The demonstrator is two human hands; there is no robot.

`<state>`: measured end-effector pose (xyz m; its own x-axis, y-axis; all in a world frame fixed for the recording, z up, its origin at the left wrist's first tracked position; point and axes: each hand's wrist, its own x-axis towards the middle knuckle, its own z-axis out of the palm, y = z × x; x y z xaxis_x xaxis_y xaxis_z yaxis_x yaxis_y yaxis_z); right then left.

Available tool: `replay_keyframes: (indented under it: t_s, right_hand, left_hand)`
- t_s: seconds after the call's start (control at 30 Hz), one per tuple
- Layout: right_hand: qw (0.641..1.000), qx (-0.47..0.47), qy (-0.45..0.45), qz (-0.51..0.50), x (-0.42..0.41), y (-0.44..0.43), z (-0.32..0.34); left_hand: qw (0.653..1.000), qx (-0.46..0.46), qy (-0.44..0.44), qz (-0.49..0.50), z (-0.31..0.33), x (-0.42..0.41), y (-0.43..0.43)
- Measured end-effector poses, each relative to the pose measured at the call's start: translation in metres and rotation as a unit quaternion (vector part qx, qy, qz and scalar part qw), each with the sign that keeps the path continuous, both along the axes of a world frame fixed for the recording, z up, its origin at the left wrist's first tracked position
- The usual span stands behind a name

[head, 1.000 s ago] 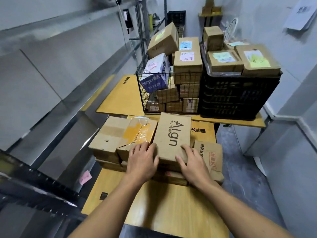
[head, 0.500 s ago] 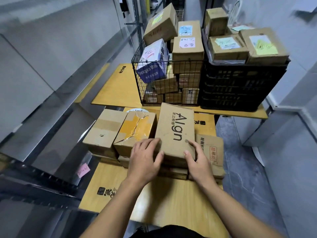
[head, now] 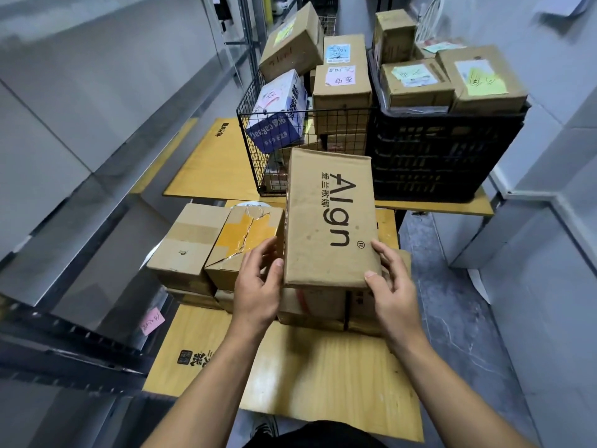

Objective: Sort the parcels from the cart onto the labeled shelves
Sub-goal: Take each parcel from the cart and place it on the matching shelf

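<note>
A brown cardboard parcel printed "Align" point(head: 329, 218) is held up above the stack on the near wooden cart point(head: 290, 367). My left hand point(head: 256, 286) grips its near left edge, thumb on top. My right hand point(head: 392, 287) grips the near right corner, thumb on the top face. Under and beside it lie more parcels: one with torn yellow tape point(head: 245, 240), a plain brown one point(head: 187, 240) to the left, and flat ones point(head: 323, 305) beneath.
Grey metal shelves point(head: 106, 150) run along the left, with a pink label point(head: 151, 321) on a lower edge. Behind, a second wooden platform point(head: 213, 166) carries a wire basket point(head: 258, 134) and a black crate point(head: 445, 150), both piled with labelled parcels. Grey floor lies to the right.
Both hands have closed on the "Align" parcel and lifted its near end off the stack, raising it toward me. The camera has tilted further down.
</note>
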<state>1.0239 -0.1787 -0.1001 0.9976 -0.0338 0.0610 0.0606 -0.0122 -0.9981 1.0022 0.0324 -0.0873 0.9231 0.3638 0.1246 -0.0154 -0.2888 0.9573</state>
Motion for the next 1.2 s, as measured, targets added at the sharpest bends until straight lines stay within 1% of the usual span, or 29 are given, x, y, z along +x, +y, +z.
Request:
replay_keyframes:
  t_s: [0.13,0.23,0.3,0.37,0.43,0.47,0.53,0.6,0.7,0.77,0.8,0.87,0.93,0.97,1.0,1.07,1.13,1.2]
  right_hand:
    - [1.0,0.024,-0.012,-0.002,-0.002,-0.001,0.004]
    - [0.999,0.001,0.005,0.032,-0.003,0.0,0.005]
    - [0.998,-0.035,0.014,0.055,-0.004,0.003,0.006]
    - [0.993,-0.1,0.014,0.059,-0.006,0.006,0.01]
    - [0.985,-0.159,0.018,0.063,-0.006,0.007,0.012]
    - [0.983,-0.168,0.014,0.071,-0.007,0.008,0.014]
    - [0.986,-0.133,0.002,0.098,-0.01,0.015,0.018]
    - [0.992,-0.064,-0.006,0.109,-0.014,0.021,0.022]
    - [0.997,0.009,-0.014,0.07,-0.014,0.02,0.028]
    - [0.995,0.078,0.0,0.064,-0.011,0.015,0.029]
    - [0.99,0.126,0.014,0.066,-0.01,0.012,0.03]
    - [0.976,0.202,0.044,0.072,-0.009,0.009,0.03]
    - [0.968,0.229,0.055,0.086,-0.01,0.007,0.029]
    - [0.965,0.238,0.059,0.089,-0.011,0.005,0.027]
    - [0.962,0.251,0.064,0.091,-0.011,0.003,0.027]
    - [0.953,0.277,0.084,0.087,-0.013,0.0,0.03]
    - [0.95,0.282,0.095,0.095,-0.015,-0.001,0.03]
    - [0.951,0.276,0.092,0.108,-0.016,0.001,0.03]
  left_hand:
    - [0.99,-0.112,0.032,-0.084,0.013,-0.004,0.0]
    - [0.976,-0.179,0.027,-0.123,0.019,-0.007,-0.005]
    - [0.979,-0.167,-0.001,-0.114,0.022,-0.01,-0.008]
    - [0.985,-0.14,-0.023,-0.099,0.025,-0.012,-0.01]
    - [0.987,-0.124,-0.034,-0.092,0.024,-0.014,-0.011]
    - [0.989,-0.114,-0.033,-0.092,0.024,-0.015,-0.012]
    - [0.991,-0.089,-0.031,-0.093,0.022,-0.016,-0.016]
    - [0.992,-0.078,-0.034,-0.091,0.021,-0.017,-0.021]
    - [0.988,-0.104,-0.041,-0.11,0.024,-0.016,-0.02]
    - [0.987,-0.103,-0.037,-0.117,0.026,-0.013,-0.014]
    - [0.989,-0.091,-0.036,-0.109,0.027,-0.012,-0.012]
    - [0.996,-0.02,-0.035,-0.075,0.027,-0.01,-0.009]
    - [0.996,0.055,-0.034,-0.058,0.024,-0.007,-0.007]
    - [0.996,0.061,-0.027,-0.057,0.022,-0.007,-0.006]
    - [0.997,0.046,-0.015,-0.06,0.021,-0.008,-0.004]
    - [0.997,-0.015,0.003,-0.07,0.02,-0.011,-0.003]
    - [0.993,-0.082,0.002,-0.084,0.019,-0.017,-0.003]
    - [0.99,-0.116,-0.005,-0.083,0.02,-0.023,-0.002]
